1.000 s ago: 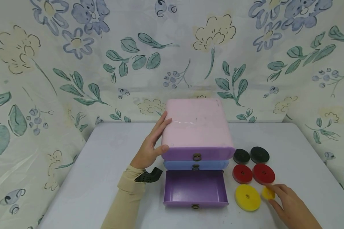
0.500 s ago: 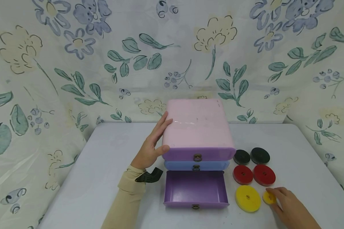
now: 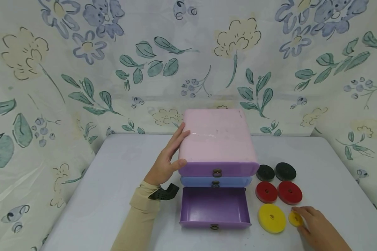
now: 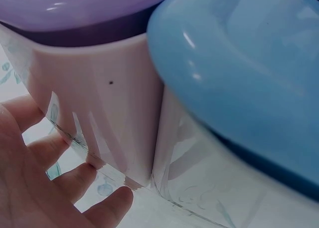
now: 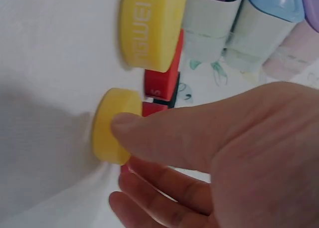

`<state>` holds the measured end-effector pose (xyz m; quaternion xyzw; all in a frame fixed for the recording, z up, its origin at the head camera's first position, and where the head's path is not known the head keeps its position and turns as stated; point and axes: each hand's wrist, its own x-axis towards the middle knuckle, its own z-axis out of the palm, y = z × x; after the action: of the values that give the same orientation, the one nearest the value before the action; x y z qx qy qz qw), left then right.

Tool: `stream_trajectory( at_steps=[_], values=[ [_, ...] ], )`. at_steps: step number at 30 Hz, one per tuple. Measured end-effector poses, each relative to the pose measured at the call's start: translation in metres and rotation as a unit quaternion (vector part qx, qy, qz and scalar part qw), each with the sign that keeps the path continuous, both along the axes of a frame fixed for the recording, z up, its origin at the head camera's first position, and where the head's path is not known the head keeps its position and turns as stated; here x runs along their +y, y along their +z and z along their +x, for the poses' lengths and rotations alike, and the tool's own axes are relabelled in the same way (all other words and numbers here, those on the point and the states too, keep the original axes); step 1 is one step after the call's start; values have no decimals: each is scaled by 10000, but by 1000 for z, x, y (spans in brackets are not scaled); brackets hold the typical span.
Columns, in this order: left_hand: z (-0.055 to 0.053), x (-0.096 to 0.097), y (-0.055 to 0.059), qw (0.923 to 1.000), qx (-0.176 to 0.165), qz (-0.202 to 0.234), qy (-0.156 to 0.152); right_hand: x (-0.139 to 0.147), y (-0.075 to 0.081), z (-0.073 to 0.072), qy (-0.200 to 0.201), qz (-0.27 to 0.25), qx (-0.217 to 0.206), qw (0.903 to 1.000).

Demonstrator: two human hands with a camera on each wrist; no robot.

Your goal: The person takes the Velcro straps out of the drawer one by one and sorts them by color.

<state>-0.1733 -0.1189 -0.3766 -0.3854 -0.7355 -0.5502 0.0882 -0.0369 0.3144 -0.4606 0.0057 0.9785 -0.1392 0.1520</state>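
Observation:
A small yellow disc (image 3: 295, 219), marked at its centre, lies on the table at the front right. My right hand (image 3: 320, 226) pinches it by its edge; in the right wrist view the thumb (image 5: 127, 123) presses its side. Left of it lies a larger yellow disc (image 3: 272, 218), with pale lettering along its edge. My left hand (image 3: 165, 162) rests against the left side of a pink drawer box (image 3: 218, 136), fingers spread and thumb at the front corner. The box's lowest purple drawer (image 3: 215, 209) stands pulled out and bare inside. Above it, a blue drawer (image 3: 194, 181) is pushed in further.
Behind the yellow discs lie two red discs (image 3: 290, 192) and, farther back, two black discs (image 3: 285, 171). All sit right of the drawer box on the white table (image 3: 119, 157). A floral cloth (image 3: 188, 55) hangs behind and at both sides.
My right hand has shifted the small yellow disc slightly toward the front, away from the red disc. My left hand stays on the drawer box.

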Motion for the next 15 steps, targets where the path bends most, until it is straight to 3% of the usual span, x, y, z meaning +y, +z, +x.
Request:
stream_trajectory(
  at_steps=[5, 12, 15],
  values=[
    [1, 0, 1, 10000, -7, -27, 43, -2, 6, 2, 19, -87, 283, 9996],
    [2, 1, 2, 10000, 8, -54, 72, -14, 19, 2, -93, -278, 273, 9992],
    [1, 1, 2, 10000, 9, -48, 79, -23, 24, 3, -54, -380, 512, 9980]
  ],
)
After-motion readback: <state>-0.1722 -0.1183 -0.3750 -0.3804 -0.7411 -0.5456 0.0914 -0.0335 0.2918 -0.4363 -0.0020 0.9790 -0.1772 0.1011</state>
